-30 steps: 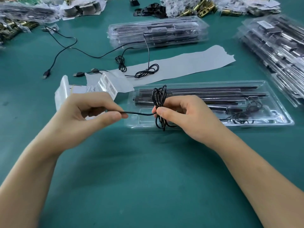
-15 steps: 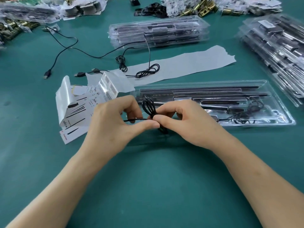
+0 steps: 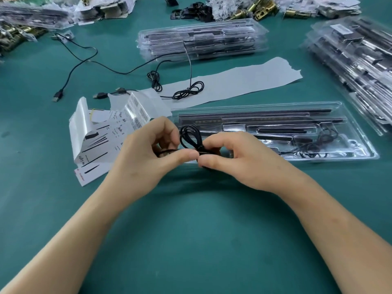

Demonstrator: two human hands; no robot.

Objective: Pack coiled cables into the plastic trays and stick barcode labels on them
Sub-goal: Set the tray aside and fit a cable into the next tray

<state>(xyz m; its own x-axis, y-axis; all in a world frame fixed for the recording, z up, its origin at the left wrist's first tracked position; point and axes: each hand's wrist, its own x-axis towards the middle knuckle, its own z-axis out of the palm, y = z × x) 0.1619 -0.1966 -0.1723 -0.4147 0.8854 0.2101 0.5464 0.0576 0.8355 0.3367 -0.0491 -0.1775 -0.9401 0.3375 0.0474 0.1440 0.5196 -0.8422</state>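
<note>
Hands: left hand point(image 3: 148, 149) and right hand point(image 3: 235, 160) meet at frame centre, thumb tips touching; bare forearms come up from 6 o'clock.
Left grip: thumb and forefinger pinch the loose tail of the coiled cable point(image 3: 189, 137); other fingers curled in.
Right grip: thumb and forefinger pinch the waist of the same bundle; its loops stand up toward 12 o'clock.
Cable position: held between the two hands, in front of the near left end of the plastic tray point(image 3: 360, 132), not in any compartment.
Tray: clear and long, lying on the table point(image 3: 191, 230) from the hands out toward 3 o'clock. It has dark rods in its long slots. A second black cable point(image 3: 324, 134) lies coiled in its right end.
Labels: printed sheets point(image 3: 95, 143) fanned at 9 o'clock, partly behind the left hand. Barcode labels point(image 3: 137, 111) sit on a curled glossy sheet at 11 o'clock.
Strip: grey-white paper strip point(image 3: 244, 79) beyond the tray, 12 to 1 o'clock.
Spare cables: loose coil point(image 3: 188, 91) resting on the strip at 12 o'clock. Thin leads trail toward 10 o'clock, ending in USB plugs point(image 3: 57, 96).
Stock: tray stack point(image 3: 201, 41) farther out at 12 o'clock; pile of trays point(image 3: 356, 60) at 2 o'clock by the frame edge.
Far edge: brass hardware point(image 3: 258, 9) among paper wrappings, too blurred to detail.
</note>
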